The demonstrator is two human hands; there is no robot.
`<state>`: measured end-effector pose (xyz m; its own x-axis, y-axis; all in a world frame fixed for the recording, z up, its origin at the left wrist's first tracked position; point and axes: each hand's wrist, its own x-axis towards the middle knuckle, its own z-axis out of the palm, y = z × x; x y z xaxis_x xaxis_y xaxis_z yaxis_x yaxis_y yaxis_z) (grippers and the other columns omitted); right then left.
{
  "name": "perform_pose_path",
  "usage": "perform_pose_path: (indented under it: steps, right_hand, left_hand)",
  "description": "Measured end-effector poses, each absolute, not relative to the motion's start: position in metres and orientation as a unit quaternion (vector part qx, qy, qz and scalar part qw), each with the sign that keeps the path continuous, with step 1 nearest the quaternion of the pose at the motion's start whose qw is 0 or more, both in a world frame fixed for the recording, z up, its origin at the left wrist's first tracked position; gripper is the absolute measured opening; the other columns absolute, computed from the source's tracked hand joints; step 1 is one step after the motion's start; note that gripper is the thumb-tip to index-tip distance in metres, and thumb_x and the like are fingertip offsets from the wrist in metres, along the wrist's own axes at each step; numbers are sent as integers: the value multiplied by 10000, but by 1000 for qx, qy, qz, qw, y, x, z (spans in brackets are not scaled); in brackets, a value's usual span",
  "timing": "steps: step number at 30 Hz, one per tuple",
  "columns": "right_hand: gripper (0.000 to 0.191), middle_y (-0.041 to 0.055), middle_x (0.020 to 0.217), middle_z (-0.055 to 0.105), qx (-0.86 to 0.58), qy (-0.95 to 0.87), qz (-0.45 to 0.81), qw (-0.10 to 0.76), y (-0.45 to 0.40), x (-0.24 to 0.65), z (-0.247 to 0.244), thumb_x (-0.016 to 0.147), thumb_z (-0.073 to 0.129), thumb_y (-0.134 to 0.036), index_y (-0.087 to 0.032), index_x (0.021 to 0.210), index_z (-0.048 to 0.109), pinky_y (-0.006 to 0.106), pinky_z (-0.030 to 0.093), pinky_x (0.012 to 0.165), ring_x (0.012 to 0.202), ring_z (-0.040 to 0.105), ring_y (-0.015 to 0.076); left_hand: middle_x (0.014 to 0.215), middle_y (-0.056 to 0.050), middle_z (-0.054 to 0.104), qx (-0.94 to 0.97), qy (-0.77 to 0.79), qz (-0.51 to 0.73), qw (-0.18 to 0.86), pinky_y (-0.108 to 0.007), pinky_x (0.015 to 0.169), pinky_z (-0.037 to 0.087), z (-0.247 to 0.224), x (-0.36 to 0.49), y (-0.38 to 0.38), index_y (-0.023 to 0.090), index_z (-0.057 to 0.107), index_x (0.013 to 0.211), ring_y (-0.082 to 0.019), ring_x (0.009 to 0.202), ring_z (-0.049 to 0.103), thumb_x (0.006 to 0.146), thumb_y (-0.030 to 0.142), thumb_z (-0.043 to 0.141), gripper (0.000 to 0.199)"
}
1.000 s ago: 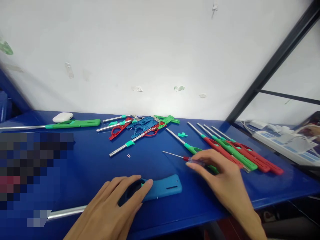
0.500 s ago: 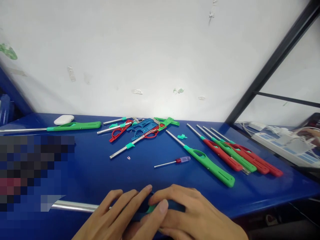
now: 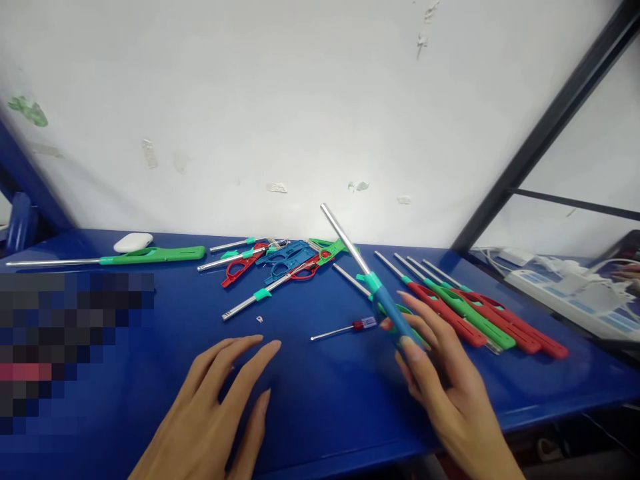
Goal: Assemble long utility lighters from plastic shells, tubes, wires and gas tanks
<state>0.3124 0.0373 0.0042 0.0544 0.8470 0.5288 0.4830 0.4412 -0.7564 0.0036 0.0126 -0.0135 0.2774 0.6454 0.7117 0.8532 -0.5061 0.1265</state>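
Right hand [image 3: 445,383] grips the blue plastic, silver-tubed lighter [image 3: 387,303]; too low a swing could clip the green, silver-tubed lighter [image 3: 350,279] beneath! Left hand [image 3: 213,397] empty, fingers spread.

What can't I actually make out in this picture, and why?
All in the head view:
The blue lighter: its handle's end, hidden by the right fingers.
The green lighter behind it: much of its handle, covered by the blue lighter and right fingers.
Far left: whatever the pixel blocks cover.
A pale piece: too small to identify.
The right forearm: cut off by the bottom edge.
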Motion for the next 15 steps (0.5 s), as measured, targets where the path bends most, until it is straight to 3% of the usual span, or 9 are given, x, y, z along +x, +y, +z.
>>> perform_pose_path:
  steps: [2,6,11,15]
  right_hand:
    - [500,87,1392,794,-516,-630,202,545,36,315,3,1134,652,-434,-375,1627,596,253,700,855,1211,805,228]
    - [533,71,1264,819,-521,-624,223,538,36,317,-1,1121,662,-478,-400,1640,569,221,682,761,1090,812,215]
    - [478,69,1257,799,-515,-633,232,530,40,319,-5,1133,636,-488,-385,1598,597,214,654,701,867,767,168]
    - [450,72,1192,777,-495,-629,252,544,41,314,-3,1140,627,-471,-346,1572,605,181,552,495,676,688,132]
  left_hand:
    - [1381,-52,746,-789,-490,-343,141,-393,997,707,-16,4,15,321,632,1506,-242,1277,739,1148,349,508,379]
    - [1308,-63,789,-790,-486,-333,172,-435,906,752,-18,3,17,309,666,1436,-275,1192,805,1148,393,496,346]
    - [1308,-61,797,-794,-475,-333,182,-403,921,744,-25,-3,21,317,719,1378,-266,1161,822,1144,394,500,330]
    - [1386,-74,764,-785,-487,-340,177,-444,963,730,-43,-8,25,349,732,1404,-292,1229,787,1153,459,473,376]
